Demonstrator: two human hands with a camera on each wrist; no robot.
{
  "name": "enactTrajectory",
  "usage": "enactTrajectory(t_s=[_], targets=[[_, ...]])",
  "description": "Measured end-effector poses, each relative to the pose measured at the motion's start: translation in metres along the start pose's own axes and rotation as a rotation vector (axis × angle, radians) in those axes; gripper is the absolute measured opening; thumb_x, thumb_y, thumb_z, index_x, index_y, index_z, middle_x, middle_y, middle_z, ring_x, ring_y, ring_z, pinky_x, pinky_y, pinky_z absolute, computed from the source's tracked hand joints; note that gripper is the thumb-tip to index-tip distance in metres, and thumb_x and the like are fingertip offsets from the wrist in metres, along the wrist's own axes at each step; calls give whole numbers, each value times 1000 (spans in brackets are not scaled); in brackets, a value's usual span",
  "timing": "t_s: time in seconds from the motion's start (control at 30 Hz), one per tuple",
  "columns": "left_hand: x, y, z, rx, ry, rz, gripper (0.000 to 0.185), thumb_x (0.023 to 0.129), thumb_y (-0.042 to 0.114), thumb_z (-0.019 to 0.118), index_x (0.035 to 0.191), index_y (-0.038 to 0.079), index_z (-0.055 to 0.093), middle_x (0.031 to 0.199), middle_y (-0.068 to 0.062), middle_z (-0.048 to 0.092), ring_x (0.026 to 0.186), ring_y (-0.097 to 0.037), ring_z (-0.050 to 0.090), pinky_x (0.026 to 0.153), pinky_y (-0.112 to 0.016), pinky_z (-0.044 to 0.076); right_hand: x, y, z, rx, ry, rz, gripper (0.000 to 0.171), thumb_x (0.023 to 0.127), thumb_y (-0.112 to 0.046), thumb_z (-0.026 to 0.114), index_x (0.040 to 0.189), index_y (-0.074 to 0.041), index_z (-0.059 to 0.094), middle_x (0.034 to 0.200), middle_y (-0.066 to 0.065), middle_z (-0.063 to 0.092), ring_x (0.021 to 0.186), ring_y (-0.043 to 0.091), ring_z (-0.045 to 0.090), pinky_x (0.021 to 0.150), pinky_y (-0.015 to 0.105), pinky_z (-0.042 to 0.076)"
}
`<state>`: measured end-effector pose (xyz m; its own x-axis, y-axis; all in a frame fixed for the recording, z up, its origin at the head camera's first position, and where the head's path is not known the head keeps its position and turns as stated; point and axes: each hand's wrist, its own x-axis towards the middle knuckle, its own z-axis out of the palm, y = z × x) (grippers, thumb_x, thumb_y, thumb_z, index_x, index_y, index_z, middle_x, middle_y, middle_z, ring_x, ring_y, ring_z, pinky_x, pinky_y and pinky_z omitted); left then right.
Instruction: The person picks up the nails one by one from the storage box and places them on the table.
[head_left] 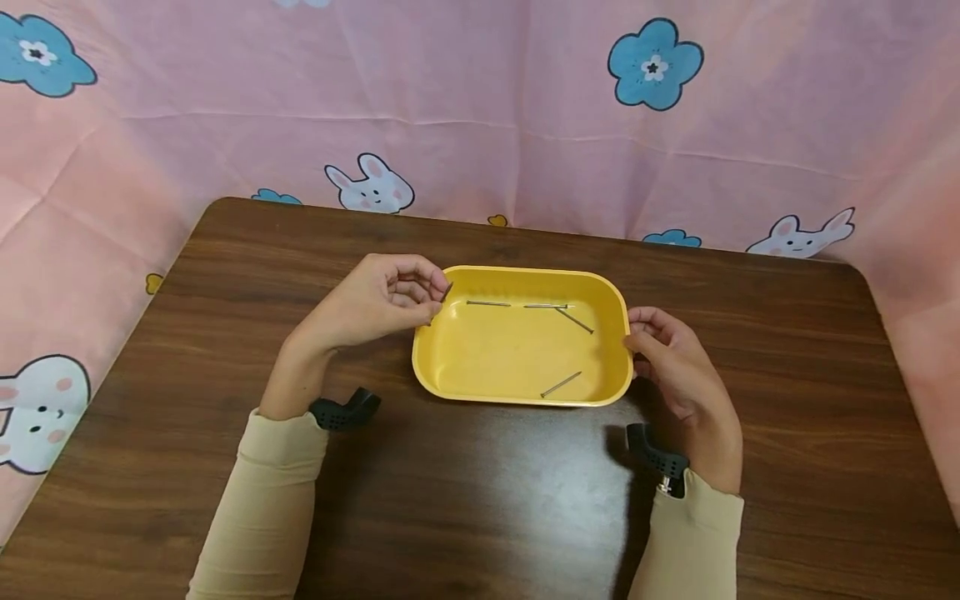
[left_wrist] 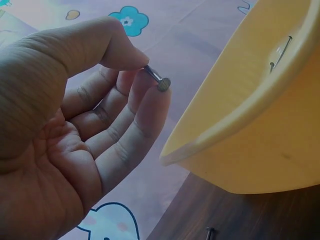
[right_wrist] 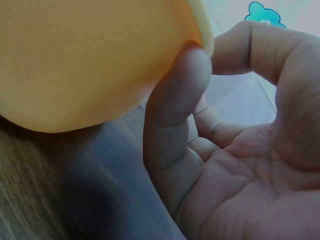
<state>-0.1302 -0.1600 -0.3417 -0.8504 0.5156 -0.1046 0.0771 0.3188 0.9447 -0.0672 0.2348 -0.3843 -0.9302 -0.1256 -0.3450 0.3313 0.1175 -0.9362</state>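
A yellow plastic tray (head_left: 517, 350) with rounded corners is in the middle of the head view. Inside it lie several thin metal nails, one (head_left: 561, 384) near the front wall and another (head_left: 488, 303) toward the back. My left hand (head_left: 382, 300) is at the tray's left end, pinching a nail (left_wrist: 157, 79) between thumb and fingertips, its flat head showing in the left wrist view. At the opposite end, my right hand (head_left: 675, 358) grips the tray's rim between thumb and fingers, as the right wrist view also shows.
The brown wooden table (head_left: 480, 492) extends around the tray. In the left wrist view another nail (left_wrist: 210, 233) lies on the wood below the tray. A pink patterned cloth (head_left: 480, 108) hangs behind the table. Each wrist wears a black camera mount (head_left: 347, 410).
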Motion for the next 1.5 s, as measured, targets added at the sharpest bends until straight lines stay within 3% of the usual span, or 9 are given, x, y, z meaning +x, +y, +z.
enactTrajectory(t_s=[0.13,0.67,0.97,1.17,1.5], targets=[[1,-1,0,3,5,-7,30,91,-1,71,119,-10,67,117,-30,68,94,-16,71,82,-21,63,1,1,0,11,-3,7,27,105,-11,58,129,-1,49,96,-7,65,83,8,63,72,20,62],[4,-2,-3,-14,7,2,31,92,-1,73,120,-11,65,113,-23,70,94,-16,71,82,-22,64,-4,1,-7,22,6,1,24,105,-10,57,128,-3,51,97,-6,64,84,9,63,71,21,62],[-3,0,-12,-14,30,-7,31,92,0,74,120,-12,64,109,-14,72,94,-16,72,82,-22,63,1,3,-1,92,-6,-4,23,104,-8,57,126,-2,51,94,-6,65,81,9,63,69,21,61],[-6,1,-16,-8,29,8,29,93,0,73,118,-12,65,110,-18,72,94,-15,73,84,-22,64,2,-1,1,67,-8,-19,23,104,-9,57,125,-2,52,95,-5,65,81,9,63,70,21,62],[-11,-2,-20,-105,48,-3,27,92,-4,72,117,-12,63,102,-8,73,90,-14,72,77,-20,63,3,1,0,82,-21,-23,20,105,-9,56,124,-2,52,94,-6,66,83,9,64,73,22,63]])
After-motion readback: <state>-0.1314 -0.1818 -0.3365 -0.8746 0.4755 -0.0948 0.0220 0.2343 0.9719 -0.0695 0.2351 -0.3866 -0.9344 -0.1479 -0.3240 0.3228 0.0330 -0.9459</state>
